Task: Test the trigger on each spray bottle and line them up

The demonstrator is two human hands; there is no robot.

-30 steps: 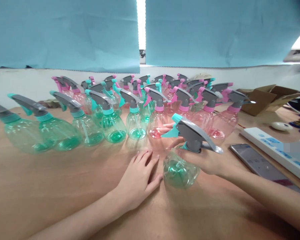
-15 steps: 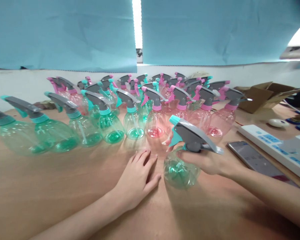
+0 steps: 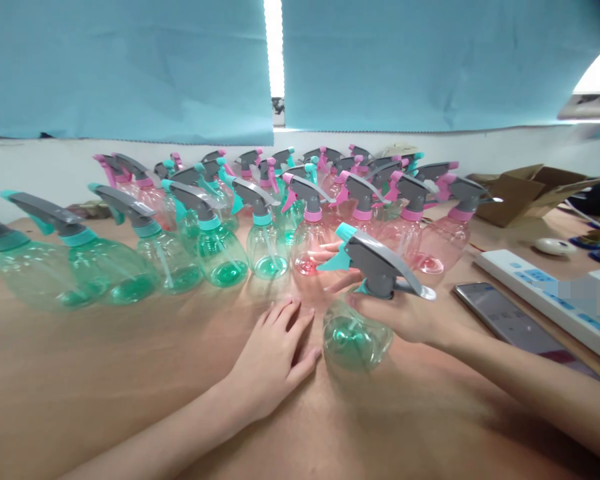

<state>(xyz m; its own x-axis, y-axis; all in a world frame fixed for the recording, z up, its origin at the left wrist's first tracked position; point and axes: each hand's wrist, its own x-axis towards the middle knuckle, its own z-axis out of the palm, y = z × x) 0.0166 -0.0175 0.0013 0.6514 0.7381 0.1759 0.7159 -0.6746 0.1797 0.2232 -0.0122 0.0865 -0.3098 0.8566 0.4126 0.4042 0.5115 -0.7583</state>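
My left hand (image 3: 275, 353) lies flat on the wooden table, palm down, fingers stretched and holding nothing. To its right, my right hand (image 3: 405, 317) is around the neck of a green spray bottle (image 3: 357, 337) with a grey and teal trigger head. The thumb crosses the front of the neck, while the other fingers reach out loosely behind the teal trigger. A little green-tinted liquid or reflection shows low in the bottle; whether its base touches the table is hard to tell. Beyond my hands stand a green spray bottle (image 3: 223, 257) and a pink spray bottle (image 3: 313, 237).
Several more green and pink spray bottles crowd the table (image 3: 130, 373) toward the wall. On the right lie a phone (image 3: 510, 320), a white power strip (image 3: 550, 293) and a white computer mouse (image 3: 555, 247). An opened cardboard box (image 3: 515, 197) sits behind them.
The fingers of my right hand have stretched out from the trigger. The bottle has shifted slightly left and away from me, and its head has tilted. My left hand has stayed still.
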